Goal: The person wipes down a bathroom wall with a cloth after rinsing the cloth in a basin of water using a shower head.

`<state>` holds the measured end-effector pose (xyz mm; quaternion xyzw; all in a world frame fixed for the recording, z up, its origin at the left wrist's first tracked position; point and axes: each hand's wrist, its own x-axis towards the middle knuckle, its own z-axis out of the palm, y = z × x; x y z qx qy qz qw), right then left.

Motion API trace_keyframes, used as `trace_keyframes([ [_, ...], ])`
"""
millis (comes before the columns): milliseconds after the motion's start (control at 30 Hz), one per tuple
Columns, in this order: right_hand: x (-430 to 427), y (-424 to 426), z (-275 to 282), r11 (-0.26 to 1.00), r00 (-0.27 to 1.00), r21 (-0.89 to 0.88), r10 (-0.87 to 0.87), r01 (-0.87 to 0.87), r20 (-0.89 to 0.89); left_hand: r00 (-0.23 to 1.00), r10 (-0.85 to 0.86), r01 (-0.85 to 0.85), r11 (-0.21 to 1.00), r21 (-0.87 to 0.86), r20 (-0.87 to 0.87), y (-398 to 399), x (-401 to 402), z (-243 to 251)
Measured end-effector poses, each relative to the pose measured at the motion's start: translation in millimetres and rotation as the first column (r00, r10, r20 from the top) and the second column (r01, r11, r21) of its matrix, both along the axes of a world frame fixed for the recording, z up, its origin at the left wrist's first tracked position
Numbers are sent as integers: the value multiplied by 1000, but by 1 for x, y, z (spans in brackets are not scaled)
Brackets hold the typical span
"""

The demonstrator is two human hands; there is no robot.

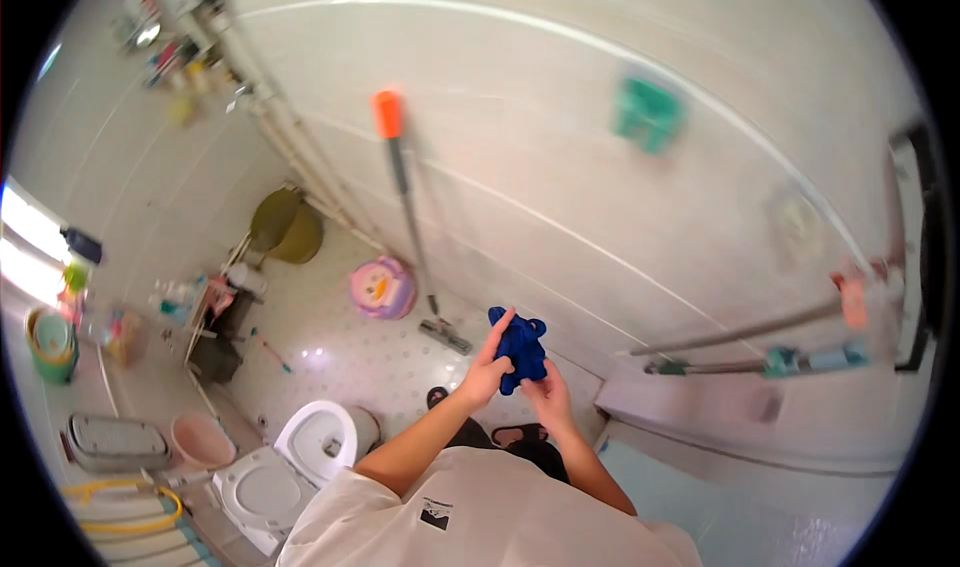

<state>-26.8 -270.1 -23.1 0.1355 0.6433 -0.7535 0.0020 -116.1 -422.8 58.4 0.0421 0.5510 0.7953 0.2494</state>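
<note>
Both of my hands hold a bunched dark blue cloth in front of my body. My left hand is shut on its left side, with the index finger stretched along it and the thumb pressed on the lower part. From below right, my right hand grips the same cloth; some of its fingers are hidden behind the fabric. Beyond the cloth, a squeegee-like floor tool with an orange grip leans on the tiled wall, its head on the floor.
An open toilet stands at my left. Past it are a round penguin-faced purple thing, an olive bucket, a small brush and a cluttered rack. Long handles lean at right. A green holder hangs on the wall.
</note>
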Motion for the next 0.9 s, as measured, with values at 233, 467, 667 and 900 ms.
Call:
trace_keyframes([
  [233,-98,-140,9,912,967,339,252,-231,-21,968,246,-245,969,-40,53,-186,-36,9],
  [467,-178,-281,29,787,908,552,401,-275,-119,875,484,-470,854,-222,10,-337,-51,-5],
  [667,-248,-363,40,786,859,586,427,-197,-283,683,725,-719,646,-257,-90,-434,-66,-19],
  [900,-334,-442,62,879,882,364,408,-309,-234,673,736,-739,666,106,69,-512,-132,17],
])
